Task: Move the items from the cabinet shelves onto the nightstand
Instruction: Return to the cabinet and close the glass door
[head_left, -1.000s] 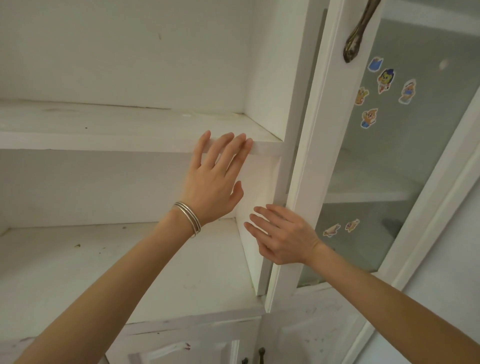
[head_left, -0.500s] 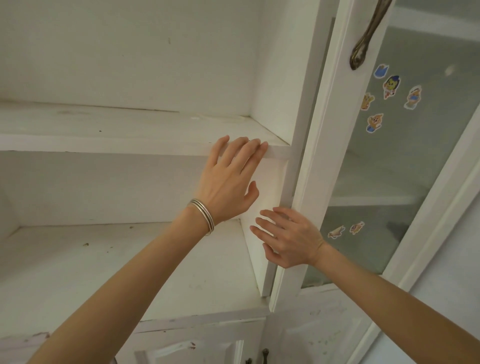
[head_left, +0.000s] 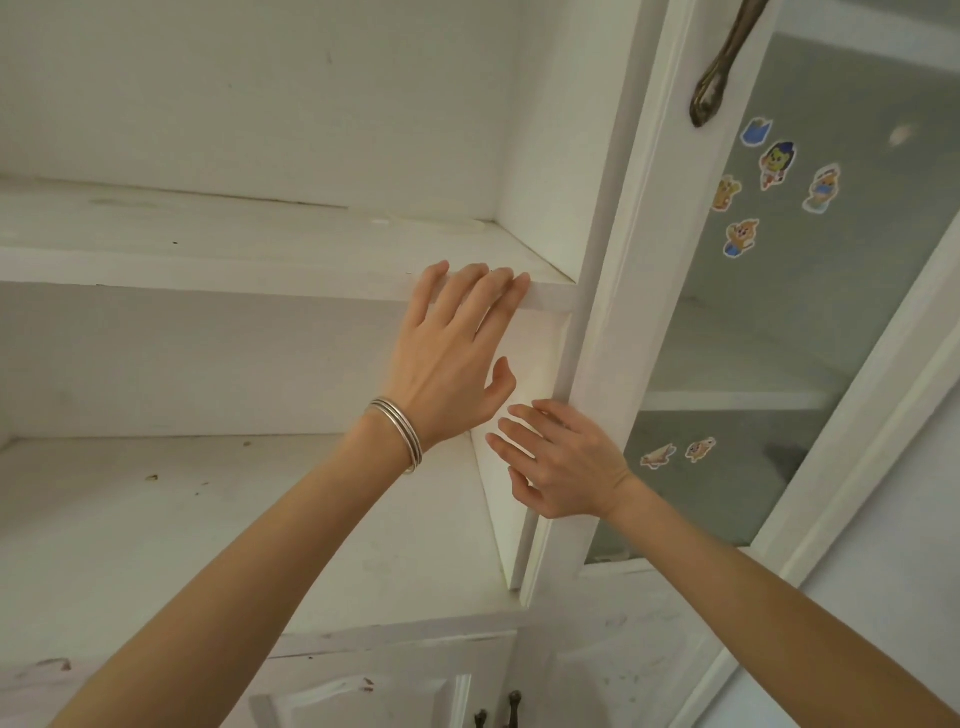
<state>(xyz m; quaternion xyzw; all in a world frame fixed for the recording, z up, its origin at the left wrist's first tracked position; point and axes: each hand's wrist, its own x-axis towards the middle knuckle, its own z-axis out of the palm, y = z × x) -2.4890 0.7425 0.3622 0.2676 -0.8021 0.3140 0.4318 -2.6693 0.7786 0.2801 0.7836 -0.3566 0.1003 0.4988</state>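
Just 1 view, from a wide-angle camera worn on the head. Looks forward and a little down, close up, into the open white cabinet (head_left: 260, 104). Holds the upper shelf (head_left: 208, 254) across the middle and the lower shelf (head_left: 156, 519) beneath it, with the glass door (head_left: 644, 312) leaning along the right side and the lower doors' dark knobs (head_left: 514, 702) at the bottom edge.

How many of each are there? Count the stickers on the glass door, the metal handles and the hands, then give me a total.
Stickers on the glass door: 7
Metal handles: 3 (one on the glass door, two on the lower doors)
Hands: 2 (left hand, right hand)
Total: 12
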